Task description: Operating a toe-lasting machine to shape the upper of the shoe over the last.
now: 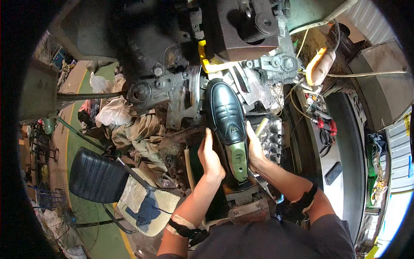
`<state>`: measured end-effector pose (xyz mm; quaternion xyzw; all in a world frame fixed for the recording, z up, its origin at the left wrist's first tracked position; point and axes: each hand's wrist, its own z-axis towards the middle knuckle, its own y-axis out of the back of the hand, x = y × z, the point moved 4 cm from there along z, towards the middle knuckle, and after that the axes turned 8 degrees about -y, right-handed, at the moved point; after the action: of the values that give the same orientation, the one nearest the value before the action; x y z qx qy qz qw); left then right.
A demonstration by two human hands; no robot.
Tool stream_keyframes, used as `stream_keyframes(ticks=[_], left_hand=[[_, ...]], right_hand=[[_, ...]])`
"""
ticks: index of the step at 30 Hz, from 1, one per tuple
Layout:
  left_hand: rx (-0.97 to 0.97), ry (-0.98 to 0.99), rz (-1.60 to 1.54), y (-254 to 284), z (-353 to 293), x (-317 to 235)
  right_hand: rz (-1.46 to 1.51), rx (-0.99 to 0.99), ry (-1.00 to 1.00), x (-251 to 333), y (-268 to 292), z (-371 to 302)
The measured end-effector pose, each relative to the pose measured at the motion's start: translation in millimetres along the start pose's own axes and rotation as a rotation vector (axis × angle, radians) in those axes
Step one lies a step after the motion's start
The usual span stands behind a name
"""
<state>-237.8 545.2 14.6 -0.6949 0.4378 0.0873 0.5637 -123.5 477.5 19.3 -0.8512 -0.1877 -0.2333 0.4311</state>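
Observation:
A black leather shoe (225, 110) with a small emblem on its upper sits toe-forward at the middle of a dark machine. Inside it is a green shoe last (238, 162), its rear end showing past the opening, with a dark handwritten mark on it. My left hand (210, 159) lies along the left side of the shoe's heel part. Along the opposite side, my right hand (255, 149) presses against it, so the shoe is held between both hands. Most of my fingers are hidden by the shoe. Just ahead of the toe is a yellow bracket (205, 60).
A heavy machine head (241, 34) hangs over the toe area. To the left stand a black-backed chair (99, 175) and piled cloth (138, 134). On the right are a curved black conveyor belt (347, 172), a phone-like dark object (333, 173) and a yellow-edged lamp (321, 67).

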Motion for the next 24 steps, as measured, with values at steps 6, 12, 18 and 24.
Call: stream_keyframes(ticks=[6,12,18,24], left_hand=[[-0.040,-0.125,0.017,-7,6,-6],[-0.167,-0.126,0.077,-6,4,-2],[-0.152,-0.100,-0.010,0,7,5],[-0.155,-0.074,-0.041,1,6,7]], right_hand=[[0.069,-0.029,0.081,9,2,15],[-0.018,-0.029,0.473,16,11,18],[0.134,-0.100,0.417,10,23,18],[0.158,-0.180,0.384,10,24,16]])
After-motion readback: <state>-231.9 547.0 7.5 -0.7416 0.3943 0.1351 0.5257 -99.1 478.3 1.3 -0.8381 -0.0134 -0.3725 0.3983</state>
